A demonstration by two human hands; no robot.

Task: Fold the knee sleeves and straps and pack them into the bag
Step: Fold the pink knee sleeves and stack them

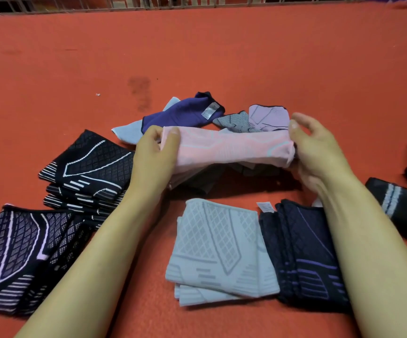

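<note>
While the pink sleeve (226, 148) was held off the counter (197, 57) near its middle, both hands gripped it by its ends: the left hand (156, 152) pinched the left end with thumb on top and fingers curled beneath, and the right hand (312, 147) clasped the right end, fingers partly hidden behind the cloth. The sleeve stretched level between them, with darker fabric hanging below it that could not be told apart.

Just beyond it, toward the far edge, lay a purple sleeve (183, 113) with a white tag and a lilac sleeve (268, 117), unfolded and touching a grey piece between them. Toward the near edge, between the forearms, sat a folded grey stack (219, 252), and just beside it on the right a folded navy stack (305, 254), partly under the right forearm. By the left edge lay two black stacks with pale lines, one nearer the middle (90, 169) and one at the near left corner (19, 254), overlapping slightly. Near the right edge lay a black strap (397, 206) with a grey stripe.
</note>
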